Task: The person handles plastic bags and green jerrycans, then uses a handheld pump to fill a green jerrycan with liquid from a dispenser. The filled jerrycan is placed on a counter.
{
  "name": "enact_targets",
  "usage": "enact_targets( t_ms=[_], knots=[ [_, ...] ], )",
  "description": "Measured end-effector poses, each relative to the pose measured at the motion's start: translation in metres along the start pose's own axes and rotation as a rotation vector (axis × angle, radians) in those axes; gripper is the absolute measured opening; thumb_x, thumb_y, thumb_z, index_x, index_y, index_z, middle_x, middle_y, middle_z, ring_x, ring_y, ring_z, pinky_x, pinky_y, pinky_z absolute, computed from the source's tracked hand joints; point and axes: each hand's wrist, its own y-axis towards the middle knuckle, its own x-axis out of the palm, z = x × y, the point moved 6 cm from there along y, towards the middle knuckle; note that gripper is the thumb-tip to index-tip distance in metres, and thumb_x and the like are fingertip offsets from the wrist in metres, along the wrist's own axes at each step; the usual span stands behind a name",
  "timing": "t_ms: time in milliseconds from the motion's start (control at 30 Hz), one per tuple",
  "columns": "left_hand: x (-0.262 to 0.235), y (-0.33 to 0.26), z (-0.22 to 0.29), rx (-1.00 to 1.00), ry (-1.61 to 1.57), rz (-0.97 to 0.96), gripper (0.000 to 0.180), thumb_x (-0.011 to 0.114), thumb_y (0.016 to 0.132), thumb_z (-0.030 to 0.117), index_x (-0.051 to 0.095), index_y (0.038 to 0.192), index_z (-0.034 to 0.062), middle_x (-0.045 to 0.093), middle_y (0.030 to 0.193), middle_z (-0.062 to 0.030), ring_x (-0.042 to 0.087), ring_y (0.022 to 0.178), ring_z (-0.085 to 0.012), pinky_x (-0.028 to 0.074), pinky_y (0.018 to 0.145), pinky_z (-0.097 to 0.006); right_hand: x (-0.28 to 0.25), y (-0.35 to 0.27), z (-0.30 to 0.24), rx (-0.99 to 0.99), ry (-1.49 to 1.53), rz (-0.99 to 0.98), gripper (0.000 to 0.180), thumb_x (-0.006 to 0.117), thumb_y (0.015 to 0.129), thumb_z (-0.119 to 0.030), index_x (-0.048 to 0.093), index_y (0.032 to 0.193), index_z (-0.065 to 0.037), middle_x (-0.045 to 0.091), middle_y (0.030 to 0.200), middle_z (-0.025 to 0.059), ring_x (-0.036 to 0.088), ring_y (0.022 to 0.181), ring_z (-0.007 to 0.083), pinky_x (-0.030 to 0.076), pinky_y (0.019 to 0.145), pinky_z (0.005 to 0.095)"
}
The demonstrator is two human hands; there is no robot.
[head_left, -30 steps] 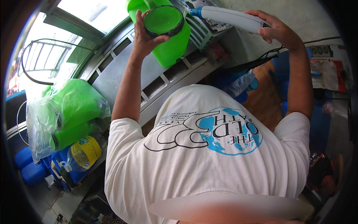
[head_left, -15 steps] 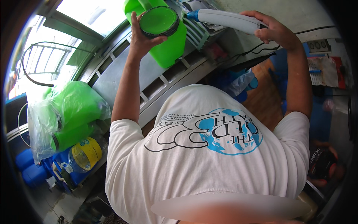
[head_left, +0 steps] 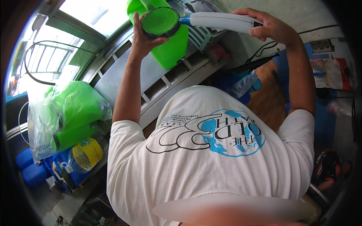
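Observation:
My left hand [head_left: 141, 39] grips the side of a round green lid [head_left: 160, 20], its thumb and fingers spread around the rim. A black, wrinkled band runs round the lid's edge. The lid sits at the end of a bright green jug [head_left: 173, 49] with a moulded handle. In my right hand [head_left: 267, 25] is a white curved hand tool [head_left: 222, 20] with a blue nozzle. The nozzle's tip is right at the lid's black band, on its right side; whether it touches, I cannot tell.
Under the jug runs a metal counter [head_left: 126, 77] beside a bright window. More green jugs [head_left: 77, 101] in clear plastic wrap stand at the left, above blue containers [head_left: 36, 169] and a yellow-labelled bottle [head_left: 87, 155]. A dark cable [head_left: 316, 31] trails right. Another person [head_left: 328, 169] is at lower right.
My right hand has moved the white tool leftward, bringing its blue nozzle to the lid's band. My left hand stays where it was. The other person at lower right has shifted.

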Motion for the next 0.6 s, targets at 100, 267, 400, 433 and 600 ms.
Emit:
enact_targets(
  t_ms=[100,267,400,433,600],
  knots=[
    [0.0,-0.001,-0.001,0.023,-0.035,-0.001,0.138,0.092,0.057,0.035,-0.006,0.151,0.0127,0.042,0.14,-0.0239,0.049,0.125,-0.0369,0.041,0.104,-0.044,0.001,0.004,-0.007,-0.013,-0.021,-0.033,0.072,0.062,0.075,-0.04,0.046,0.139,-0.011,0.056,0.094,0.0018,0.044,0.06,0.0048,0.039,0.053,0.0197],
    [0.001,-0.001,-0.002,0.048,-0.118,-0.007,0.136,0.091,0.057,0.034,-0.005,0.151,0.0151,0.043,0.139,-0.0248,0.047,0.126,-0.0378,0.041,0.104,-0.045,0.004,0.006,-0.015,0.006,0.007,-0.07,0.072,0.061,0.073,-0.037,0.045,0.139,-0.012,0.056,0.098,0.0023,0.045,0.063,0.0052,0.039,0.055,0.0192],
    [0.001,0.0,-0.005,-0.012,-0.093,-0.009,0.137,0.091,0.053,0.042,-0.001,0.151,0.0155,0.044,0.137,-0.0242,0.043,0.129,-0.0376,0.036,0.107,-0.047,-0.001,0.004,-0.016,-0.013,-0.06,-0.002,0.072,0.061,0.073,-0.037,0.046,0.139,-0.012,0.056,0.098,0.002,0.046,0.064,0.005,0.04,0.055,0.019],
    [0.001,-0.001,-0.005,-0.031,-0.069,-0.007,0.137,0.091,0.052,0.044,0.001,0.151,0.0147,0.044,0.137,-0.024,0.042,0.13,-0.0373,0.035,0.108,-0.047,-0.004,0.002,-0.015,0.001,-0.073,-0.007,0.072,0.061,0.073,-0.037,0.046,0.139,-0.012,0.056,0.099,0.0021,0.046,0.065,0.005,0.04,0.055,0.019],
    [0.001,-0.001,-0.005,-0.091,-0.056,0.078,0.133,0.089,0.048,0.053,0.014,0.149,0.0094,0.046,0.137,-0.0215,0.041,0.129,-0.0373,0.033,0.108,-0.048,-0.008,-0.005,-0.013,0.072,-0.017,-0.008,0.073,0.061,0.073,-0.039,0.047,0.138,-0.009,0.056,0.101,0.0035,0.046,0.066,0.0059,0.041,0.056,0.0202]
  ],
)
